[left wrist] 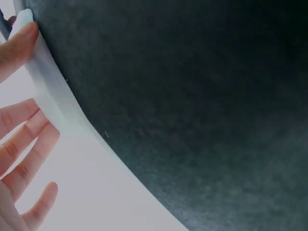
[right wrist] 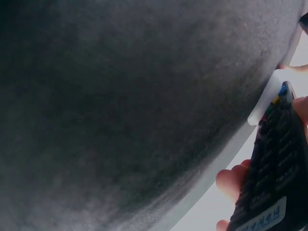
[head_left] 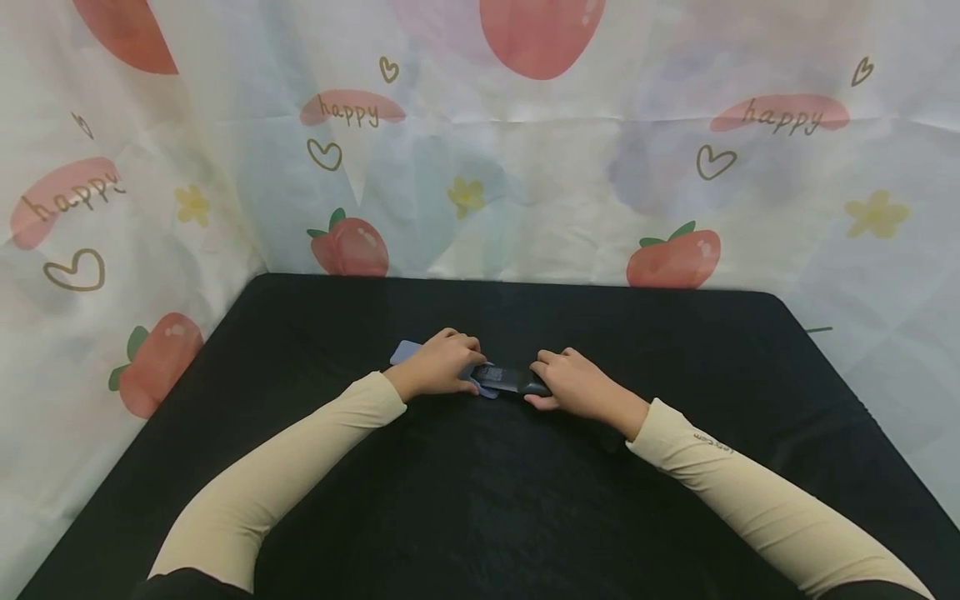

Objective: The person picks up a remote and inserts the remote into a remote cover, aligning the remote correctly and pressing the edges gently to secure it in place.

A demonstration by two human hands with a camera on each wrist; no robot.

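A bright cloth (head_left: 540, 183) hung behind and at the sides, with red fruit, yellow flowers, hearts and the word "happy" on it. In front of it was a black table (head_left: 480, 500).

Out over the far half of the table, two hands met around two things. The left hand (head_left: 442, 362) held a flat, pale blue piece (head_left: 405, 351), with the thumb on the near edge and the fingers over the far side. The right hand (head_left: 577, 383) held the right end of a black remote (head_left: 510, 380), with the thumb on the near side and the fingers on the far side.

The remote was long and thin. It pointed left from the right hand, and its left end tipped a little away from the person. The blue piece slanted much the same way, so the two made almost one line. The remote's left end met the blue piece's right end, just by the left fingers. I could not tell if it was inside the piece or only on top.

Both arms, in cream sleeves (head_left: 300, 458), reached forward and in. The left elbow was bent, and the right arm looked straighter.
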